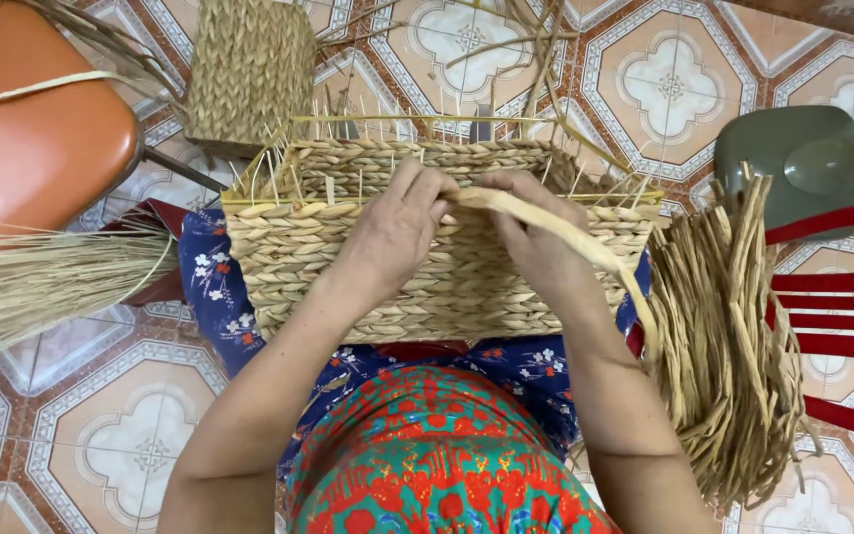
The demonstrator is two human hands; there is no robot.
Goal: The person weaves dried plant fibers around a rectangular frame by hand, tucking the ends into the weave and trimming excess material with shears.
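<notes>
Woven basket (427,287) sits on the lap, near rim up. Left hand (397,222) and right hand (536,232) both pinch a flat straw strand (565,232) at the rim's near edge. The strand's long axis runs right and down, toward the straw bundle (724,356) by the red chair (842,297); right hand is nearer its free length.

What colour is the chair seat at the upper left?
The chair seat is orange-brown, seen in the head view.
</notes>
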